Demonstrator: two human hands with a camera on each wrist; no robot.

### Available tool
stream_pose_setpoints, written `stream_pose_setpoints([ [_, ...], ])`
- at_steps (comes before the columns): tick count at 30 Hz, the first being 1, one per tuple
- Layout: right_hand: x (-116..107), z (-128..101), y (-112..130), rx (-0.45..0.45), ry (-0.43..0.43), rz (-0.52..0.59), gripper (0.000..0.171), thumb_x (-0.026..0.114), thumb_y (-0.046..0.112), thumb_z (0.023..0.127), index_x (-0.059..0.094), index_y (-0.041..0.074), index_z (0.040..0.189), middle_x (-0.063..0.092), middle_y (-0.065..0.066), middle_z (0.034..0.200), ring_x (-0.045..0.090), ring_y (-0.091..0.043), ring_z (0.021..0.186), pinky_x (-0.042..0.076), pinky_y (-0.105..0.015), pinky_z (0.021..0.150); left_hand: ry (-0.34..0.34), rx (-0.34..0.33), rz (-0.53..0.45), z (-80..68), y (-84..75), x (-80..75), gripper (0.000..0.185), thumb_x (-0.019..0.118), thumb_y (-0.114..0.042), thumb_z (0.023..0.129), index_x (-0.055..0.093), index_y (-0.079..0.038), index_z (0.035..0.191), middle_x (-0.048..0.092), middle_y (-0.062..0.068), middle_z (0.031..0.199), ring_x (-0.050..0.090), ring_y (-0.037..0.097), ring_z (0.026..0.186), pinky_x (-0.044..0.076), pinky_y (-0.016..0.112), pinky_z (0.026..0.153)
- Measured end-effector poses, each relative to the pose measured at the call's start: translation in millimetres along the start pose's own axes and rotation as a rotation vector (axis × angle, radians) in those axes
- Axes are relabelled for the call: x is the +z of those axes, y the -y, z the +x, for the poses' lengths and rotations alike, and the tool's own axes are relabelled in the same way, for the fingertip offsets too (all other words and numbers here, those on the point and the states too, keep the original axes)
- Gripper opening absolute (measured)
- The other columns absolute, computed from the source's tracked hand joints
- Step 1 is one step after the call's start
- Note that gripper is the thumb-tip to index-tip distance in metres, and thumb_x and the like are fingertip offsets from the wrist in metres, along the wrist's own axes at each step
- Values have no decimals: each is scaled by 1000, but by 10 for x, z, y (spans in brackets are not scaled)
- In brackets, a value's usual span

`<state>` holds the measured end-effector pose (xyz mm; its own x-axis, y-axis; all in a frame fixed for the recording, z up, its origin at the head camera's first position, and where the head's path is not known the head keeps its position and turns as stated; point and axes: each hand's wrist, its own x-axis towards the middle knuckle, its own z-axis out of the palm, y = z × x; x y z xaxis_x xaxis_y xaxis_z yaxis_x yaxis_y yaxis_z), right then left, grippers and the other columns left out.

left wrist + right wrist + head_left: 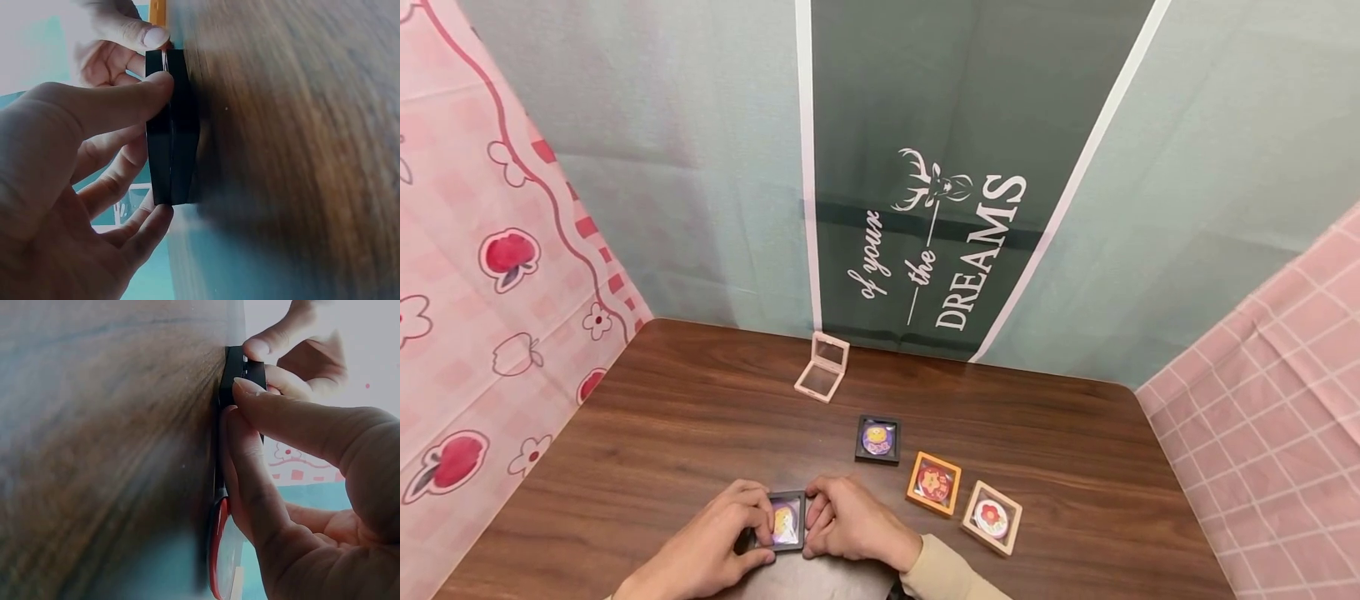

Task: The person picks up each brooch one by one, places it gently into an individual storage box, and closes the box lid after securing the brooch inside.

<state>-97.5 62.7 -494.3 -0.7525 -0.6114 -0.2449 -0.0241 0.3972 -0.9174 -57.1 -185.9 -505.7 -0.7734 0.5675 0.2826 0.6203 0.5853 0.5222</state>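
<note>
A small black frame box (786,520) with a yellow figure under its clear film lies near the front edge of the wooden table (685,417). My left hand (722,533) pinches its left side, and my right hand (842,521) pinches its right side. In the left wrist view the black frame box (172,131) shows as two black halves pressed together between thumb and fingers. In the right wrist view my fingers curl round the edge of the black frame box (240,369).
To the right lie another black frame box (877,439), an orange one (933,483) and a light wooden one (992,517). An open pink frame box (823,367) stands at the back by the green cloth backdrop. Pink cloths hang at both sides.
</note>
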Motion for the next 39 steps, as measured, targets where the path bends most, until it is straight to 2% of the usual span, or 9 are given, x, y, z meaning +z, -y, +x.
stream_pose_setpoints([
  [11, -1, 14, -6, -21, 11, -4, 56, 88, -12, 74, 62, -7, 124, 72, 6, 84, 69, 3, 68, 57, -16, 66, -14, 45, 57, 28, -17, -18, 42, 100, -19, 69, 61, -33, 70, 56, -29, 91, 66, 20, 111, 60, 43, 90],
  [16, -20, 14, 1, -6, 30, 28, 55, 86, -11, 77, 61, -8, 125, 72, 5, 85, 70, 2, 70, 57, -16, 66, -17, 38, 68, 35, -14, -23, 44, 101, -19, 67, 61, -34, 72, 56, -28, 93, 64, 14, 108, 59, 39, 88],
  [20, -82, 13, 16, 16, 41, 60, 48, 83, -11, 80, 63, -8, 124, 72, 0, 87, 71, 0, 72, 56, -14, 67, -38, 65, 88, 59, -7, -19, 50, 103, -20, 62, 57, -34, 77, 58, -24, 97, 58, 6, 103, 56, 33, 85],
  [23, -136, 16, 18, 12, 26, 45, 43, 83, -11, 81, 65, -8, 120, 73, -3, 87, 70, 0, 72, 56, -15, 68, -51, 92, 113, 86, -5, -25, 53, 103, -23, 59, 54, -33, 77, 58, -23, 99, 56, 5, 102, 54, 30, 84],
  [28, -202, 20, 6, -76, -25, -114, 35, 87, -3, 82, 71, -3, 113, 73, 3, 83, 66, 6, 70, 55, -14, 67, -57, 83, 128, 151, -16, -70, 55, 104, -33, 58, 53, -33, 78, 55, -25, 98, 53, 4, 102, 51, 31, 83],
  [33, -266, 3, 5, -214, -102, -338, 28, 88, 3, 84, 75, 0, 109, 74, 0, 85, 63, 7, 70, 53, -12, 66, -60, 40, 123, 246, -10, -150, 48, 101, -42, 66, 56, -33, 77, 55, -27, 97, 52, 2, 100, 50, 31, 83],
  [35, -294, -22, 8, -246, -146, -436, 28, 87, 4, 85, 76, 2, 110, 75, -3, 91, 64, 3, 76, 54, -13, 70, -63, 22, 109, 302, 16, -190, 42, 98, -41, 72, 58, -33, 78, 56, -26, 97, 53, 2, 99, 51, 31, 82],
  [39, -324, -101, 8, -251, -234, -667, 33, 89, 13, 84, 77, 8, 114, 73, -1, 102, 65, -4, 87, 55, -21, 76, -76, -36, 61, 453, 123, -286, 32, 94, -32, 80, 62, -32, 83, 62, -24, 97, 56, 3, 96, 53, 32, 83],
])
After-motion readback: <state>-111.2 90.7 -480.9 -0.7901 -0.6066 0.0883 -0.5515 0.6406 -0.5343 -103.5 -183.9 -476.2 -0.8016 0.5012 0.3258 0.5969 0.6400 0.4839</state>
